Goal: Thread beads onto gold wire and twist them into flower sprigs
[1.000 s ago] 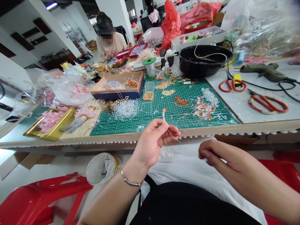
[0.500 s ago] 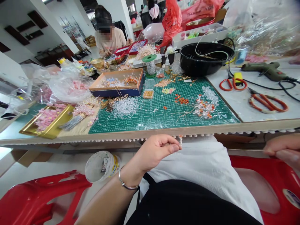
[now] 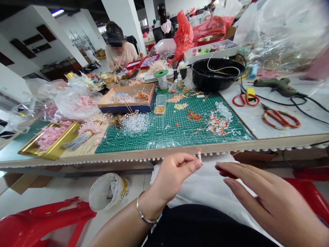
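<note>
My left hand (image 3: pixel 174 171) pinches the beaded sprig (image 3: pixel 199 155) between thumb and forefinger, held upright, probably to keep its beads seated. The sprig is over my lap, at 6 o'clock from the cutting mat (image 3: pixel 167 132). My right hand (image 3: pixel 257 195), at the sprig's 3 o'clock, is flat and grasps nothing.

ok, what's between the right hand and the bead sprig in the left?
Head view: nothing visible, a short bare gap over the white cloth. The right hand is apart from the bead sprig in the left hand.

Black bowl (image 3: pixel 218 73), red scissors (image 3: pixel 280 118), glue gun (image 3: pixel 276 85) on table.
</note>
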`<action>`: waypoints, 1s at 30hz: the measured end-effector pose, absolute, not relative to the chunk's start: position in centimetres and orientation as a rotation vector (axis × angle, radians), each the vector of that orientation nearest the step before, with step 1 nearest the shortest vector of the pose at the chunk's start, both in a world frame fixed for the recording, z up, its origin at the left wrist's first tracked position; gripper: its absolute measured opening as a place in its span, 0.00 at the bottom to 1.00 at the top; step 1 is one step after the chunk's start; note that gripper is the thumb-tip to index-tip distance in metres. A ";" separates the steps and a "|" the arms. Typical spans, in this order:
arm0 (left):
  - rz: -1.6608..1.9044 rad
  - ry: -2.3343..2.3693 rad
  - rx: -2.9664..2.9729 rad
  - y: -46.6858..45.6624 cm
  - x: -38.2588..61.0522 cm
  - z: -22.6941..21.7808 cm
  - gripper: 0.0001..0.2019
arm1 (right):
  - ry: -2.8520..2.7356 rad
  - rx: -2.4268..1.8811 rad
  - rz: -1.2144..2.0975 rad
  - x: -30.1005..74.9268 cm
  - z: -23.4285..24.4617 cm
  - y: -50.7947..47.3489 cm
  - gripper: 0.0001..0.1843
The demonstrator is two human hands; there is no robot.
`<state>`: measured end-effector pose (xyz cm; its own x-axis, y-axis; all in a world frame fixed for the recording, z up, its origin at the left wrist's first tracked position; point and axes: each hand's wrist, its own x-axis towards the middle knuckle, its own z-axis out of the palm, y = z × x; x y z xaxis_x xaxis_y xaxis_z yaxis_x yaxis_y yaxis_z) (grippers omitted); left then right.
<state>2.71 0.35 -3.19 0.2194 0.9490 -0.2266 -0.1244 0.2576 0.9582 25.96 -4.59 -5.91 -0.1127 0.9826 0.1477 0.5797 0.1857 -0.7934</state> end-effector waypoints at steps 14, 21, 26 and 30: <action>0.569 1.257 1.789 -0.7 1.7 -7.9 0.15 | -1.186 -1.296 1.439 23.5 -4.3 -2.3 0.21; 0.803 0.859 2.497 -0.3 -0.6 -1.9 0.11 | -1.522 -1.412 1.722 21.3 -4.7 -2.4 0.20; 0.698 0.954 2.488 0.4 -0.4 -2.0 0.03 | -1.591 -1.445 1.754 20.9 -4.2 -1.4 0.23; 0.640 0.953 2.381 0.8 -0.1 -2.5 0.06 | -1.641 -1.468 1.714 20.8 -4.7 -1.1 0.19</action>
<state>-0.08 0.84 -2.47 0.6459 0.7256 0.2373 0.4945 -0.6344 0.5941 20.83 -1.07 -4.69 -0.4024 0.8110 -0.4246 0.3888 -0.2685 -0.8813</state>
